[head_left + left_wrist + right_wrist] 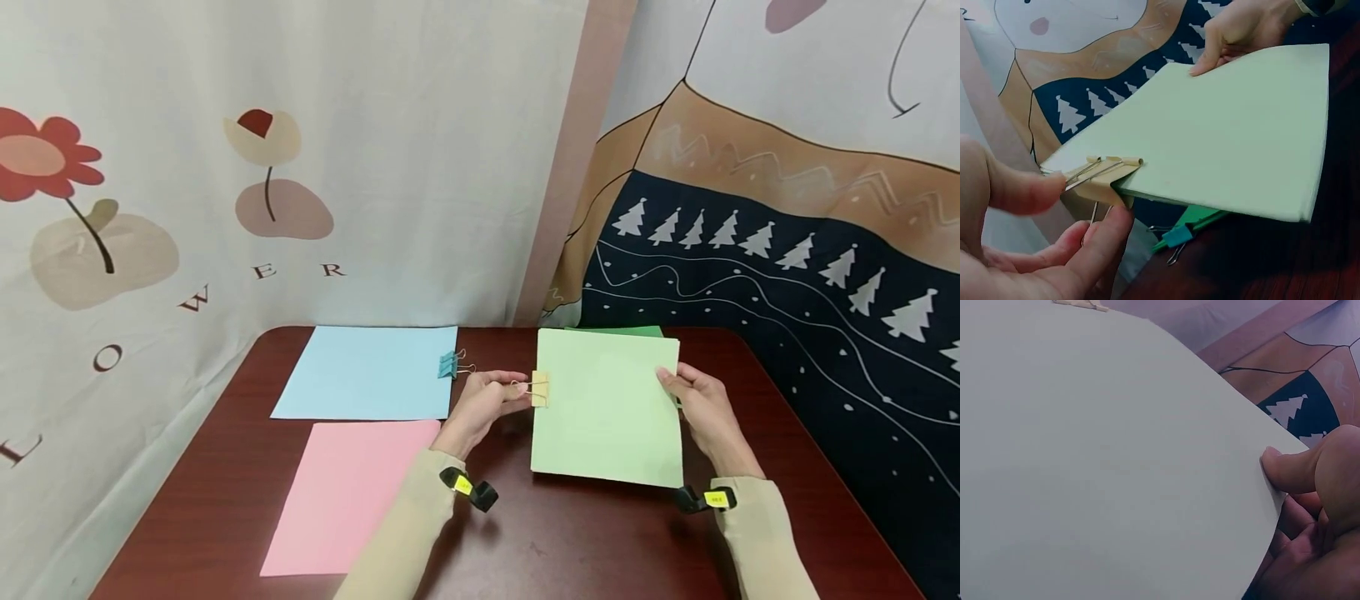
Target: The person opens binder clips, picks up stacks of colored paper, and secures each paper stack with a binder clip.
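Observation:
A stack of light green paper (607, 408) is held up off the table, tilted, its sheets lying together. My right hand (697, 400) pinches its right edge, thumb on top and fingers beneath. A yellow binder clip (540, 389) sits on the left edge of the stack. My left hand (491, 404) has thumb and fingers on the clip's wire handles (1094, 172), one above and one below. In the right wrist view my right thumb (1291, 469) presses on the paper, and only a bit of the clip (1082, 304) shows at the top.
Blue paper (367, 375) with a teal binder clip (447, 364) lies at the back left; pink paper (345, 500) lies in front of it. Darker green paper (630, 331) shows behind the raised stack, with a teal clip (1177, 236). A printed curtain (420, 167) hangs behind the table (570, 542).

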{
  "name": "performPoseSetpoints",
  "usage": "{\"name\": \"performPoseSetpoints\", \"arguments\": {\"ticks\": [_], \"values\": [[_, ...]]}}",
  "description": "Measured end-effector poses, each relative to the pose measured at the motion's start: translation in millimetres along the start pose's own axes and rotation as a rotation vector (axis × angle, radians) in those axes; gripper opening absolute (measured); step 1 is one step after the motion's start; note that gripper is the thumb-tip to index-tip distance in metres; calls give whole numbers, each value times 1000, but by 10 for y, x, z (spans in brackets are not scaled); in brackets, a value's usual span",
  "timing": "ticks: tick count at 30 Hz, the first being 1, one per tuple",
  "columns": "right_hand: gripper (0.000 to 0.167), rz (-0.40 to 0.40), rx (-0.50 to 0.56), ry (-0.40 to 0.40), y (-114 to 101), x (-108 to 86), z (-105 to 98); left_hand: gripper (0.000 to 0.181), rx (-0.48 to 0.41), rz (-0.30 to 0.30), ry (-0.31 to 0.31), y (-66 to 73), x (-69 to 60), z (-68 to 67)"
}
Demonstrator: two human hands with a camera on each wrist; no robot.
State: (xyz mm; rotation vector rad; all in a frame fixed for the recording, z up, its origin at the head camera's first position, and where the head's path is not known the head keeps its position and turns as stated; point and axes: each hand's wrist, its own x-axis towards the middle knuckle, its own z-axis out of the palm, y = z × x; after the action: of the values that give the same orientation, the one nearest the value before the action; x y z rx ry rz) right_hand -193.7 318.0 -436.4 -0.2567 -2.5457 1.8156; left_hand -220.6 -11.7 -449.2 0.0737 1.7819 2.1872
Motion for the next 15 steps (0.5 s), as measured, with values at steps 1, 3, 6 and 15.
{"name": "performPoseSetpoints", "arguments": {"ticks": [1, 3, 6, 15], "values": [[57, 2, -2, 1, 4, 1, -1, 33, -5, -5, -4, 0, 9, -8], [57, 5, -5, 2, 9, 2, -5, 35, -6, -3, -15, -5, 24, -25], [59, -3, -28, 7, 11, -4, -25, 40, 8, -2, -42, -16, 29, -41], [63, -1, -128, 4, 21, -56, -249, 43, 106, -29, -126, -73, -28, 66]]}}
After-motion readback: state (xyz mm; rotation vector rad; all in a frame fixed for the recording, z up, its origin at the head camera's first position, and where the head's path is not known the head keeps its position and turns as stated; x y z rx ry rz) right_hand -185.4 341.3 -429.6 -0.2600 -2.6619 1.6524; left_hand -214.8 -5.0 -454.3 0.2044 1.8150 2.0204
